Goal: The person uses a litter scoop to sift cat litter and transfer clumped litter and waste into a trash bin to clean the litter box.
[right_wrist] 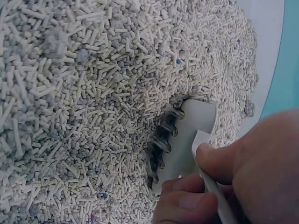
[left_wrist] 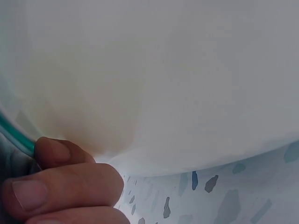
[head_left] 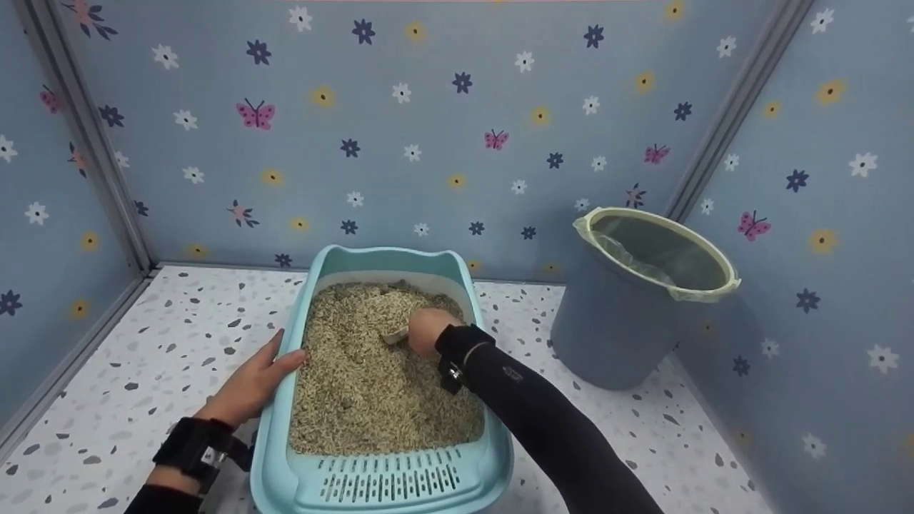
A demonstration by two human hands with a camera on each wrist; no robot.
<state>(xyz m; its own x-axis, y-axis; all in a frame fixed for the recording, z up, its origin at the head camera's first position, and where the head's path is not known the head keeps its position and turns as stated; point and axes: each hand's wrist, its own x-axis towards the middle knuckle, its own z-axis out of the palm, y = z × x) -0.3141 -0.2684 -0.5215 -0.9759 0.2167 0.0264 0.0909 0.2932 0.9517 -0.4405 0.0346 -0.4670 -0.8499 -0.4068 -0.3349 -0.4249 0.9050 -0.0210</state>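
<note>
A light-blue litter box (head_left: 282,407) stands on the speckled floor, filled with pellet cat litter (head_left: 350,385). My right hand (head_left: 430,330) is over the litter near the box's right side, gripping the handle of a white slotted litter scoop (right_wrist: 187,135). The scoop's slotted edge is sunk in the pellets, with darker grey litter around it in the right wrist view. At the box's left wall, my left hand (head_left: 250,378) holds the rim with the thumb on top. The left wrist view shows its curled fingers (left_wrist: 70,186) against the outside of the box.
A grey-blue trash bin (head_left: 614,328) lined with a pale bag stands to the right of the box. Blue flowered wall panels (head_left: 428,107) enclose the back and both sides. A slotted step (head_left: 389,478) forms the box's near end.
</note>
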